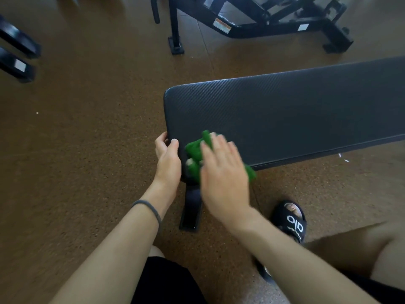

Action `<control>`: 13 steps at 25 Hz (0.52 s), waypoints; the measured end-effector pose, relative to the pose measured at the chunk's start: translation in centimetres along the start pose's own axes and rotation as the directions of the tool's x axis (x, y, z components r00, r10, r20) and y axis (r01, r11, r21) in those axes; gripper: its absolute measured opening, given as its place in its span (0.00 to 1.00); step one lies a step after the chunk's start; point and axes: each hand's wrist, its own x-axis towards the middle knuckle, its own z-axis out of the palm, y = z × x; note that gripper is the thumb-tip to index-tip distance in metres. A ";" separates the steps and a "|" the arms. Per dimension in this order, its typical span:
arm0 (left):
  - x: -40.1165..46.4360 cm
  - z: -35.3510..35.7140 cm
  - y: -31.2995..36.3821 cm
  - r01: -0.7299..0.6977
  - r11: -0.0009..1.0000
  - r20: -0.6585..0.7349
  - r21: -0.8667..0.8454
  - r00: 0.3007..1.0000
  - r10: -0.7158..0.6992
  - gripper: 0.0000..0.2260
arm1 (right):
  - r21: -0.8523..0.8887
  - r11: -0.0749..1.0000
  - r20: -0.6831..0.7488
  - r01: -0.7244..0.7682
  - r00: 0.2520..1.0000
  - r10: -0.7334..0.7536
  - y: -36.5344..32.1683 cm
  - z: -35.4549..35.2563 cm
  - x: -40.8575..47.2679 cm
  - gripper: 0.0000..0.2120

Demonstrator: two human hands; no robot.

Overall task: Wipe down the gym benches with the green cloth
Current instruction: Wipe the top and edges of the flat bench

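Note:
A flat black gym bench (285,115) with a textured pad stretches from the centre to the right edge. A crumpled green cloth (195,151) lies on the pad's near left corner. My right hand (223,174) lies flat on top of the cloth with straight fingers, pressing it onto the pad; the hand is motion-blurred. My left hand (167,157) grips the left end of the bench, thumb on top and fingers curled round the edge. Part of the cloth is hidden under my right hand.
The bench's black leg (191,207) stands on brown speckled floor (87,139) below my hands. My foot in a black slide sandal (291,220) is right of it. Another black machine frame (252,23) stands behind, and black bars (17,51) lie far left.

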 end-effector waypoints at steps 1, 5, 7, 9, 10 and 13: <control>-0.1 -0.3 0.0 0.027 0.999 0.016 -0.046 1.000 -0.027 0.16 | 0.007 0.997 0.031 0.081 0.996 -0.081 -1.4 0.3 0.0 0.23; -0.8 -1.2 0.7 0.098 0.974 0.160 -0.204 0.985 -0.066 0.18 | 0.002 0.973 0.114 0.232 0.966 -0.231 -0.7 0.1 1.1 0.22; -1.5 -1.1 0.7 0.077 0.967 0.206 -0.242 0.978 -0.026 0.20 | -0.015 0.967 0.109 0.253 0.962 -0.250 1.1 -0.2 -0.1 0.22; -2.6 -1.0 0.0 0.086 0.957 0.194 -0.277 0.981 -0.032 0.20 | -0.019 0.969 0.120 0.248 0.962 -0.244 1.5 -0.5 -1.0 0.22; -3.1 -1.0 -0.5 0.096 0.950 0.181 -0.296 0.983 -0.042 0.20 | -0.021 0.966 0.135 0.257 0.958 -0.252 1.2 -0.4 -0.6 0.23; -3.8 -0.8 -1.8 0.121 0.926 0.141 -0.358 0.987 -0.074 0.20 | -0.047 0.935 0.220 0.352 0.916 -0.334 -1.1 0.3 3.5 0.24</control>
